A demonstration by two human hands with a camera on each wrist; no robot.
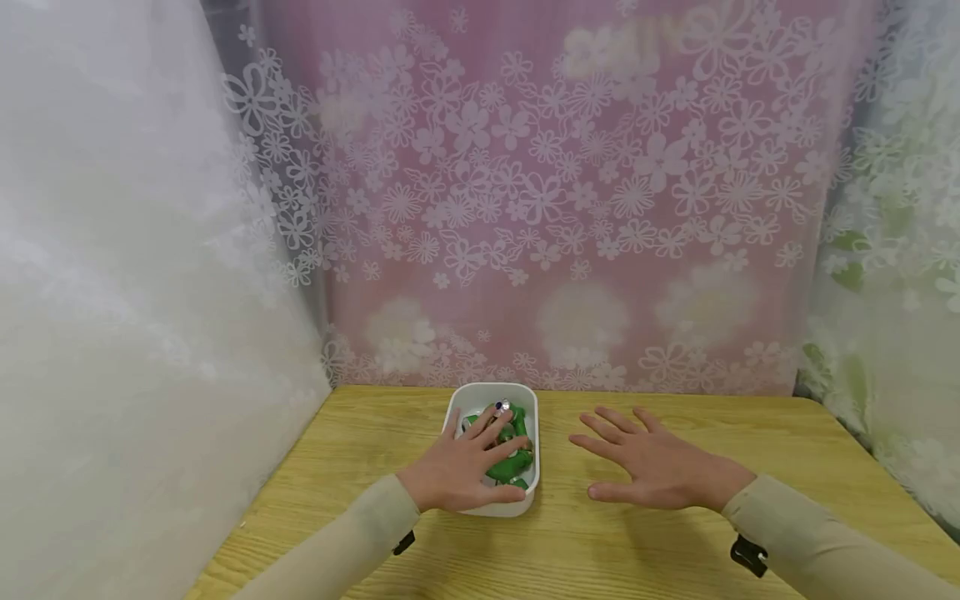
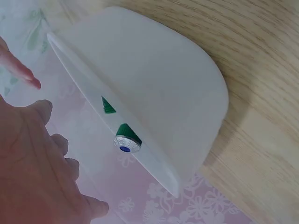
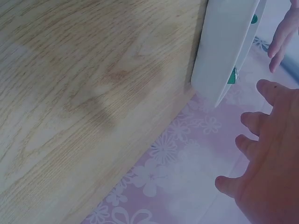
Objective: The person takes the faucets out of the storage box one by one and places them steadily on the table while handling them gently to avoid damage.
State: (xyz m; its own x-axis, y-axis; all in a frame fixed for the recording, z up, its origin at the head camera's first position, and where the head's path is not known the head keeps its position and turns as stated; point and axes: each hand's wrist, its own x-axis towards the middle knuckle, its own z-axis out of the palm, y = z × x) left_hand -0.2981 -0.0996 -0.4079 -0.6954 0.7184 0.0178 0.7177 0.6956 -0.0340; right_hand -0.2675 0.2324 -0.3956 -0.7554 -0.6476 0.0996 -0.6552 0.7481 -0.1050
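Note:
A white rectangular tub stands on the table with several green items inside, one bearing a silver disc with a blue centre. My left hand is spread, palm down, over the tub; in the left wrist view that hand is apart from the tub wall. To the right of the tub, my right hand hovers over the table with fingers spread and nothing held. In the right wrist view, the right hand is below the tub.
The yellow wood-grain table runs back to a pink curtain with white flowers. A white sheet hangs at the left, and a pale curtain with green leaves hangs at the right.

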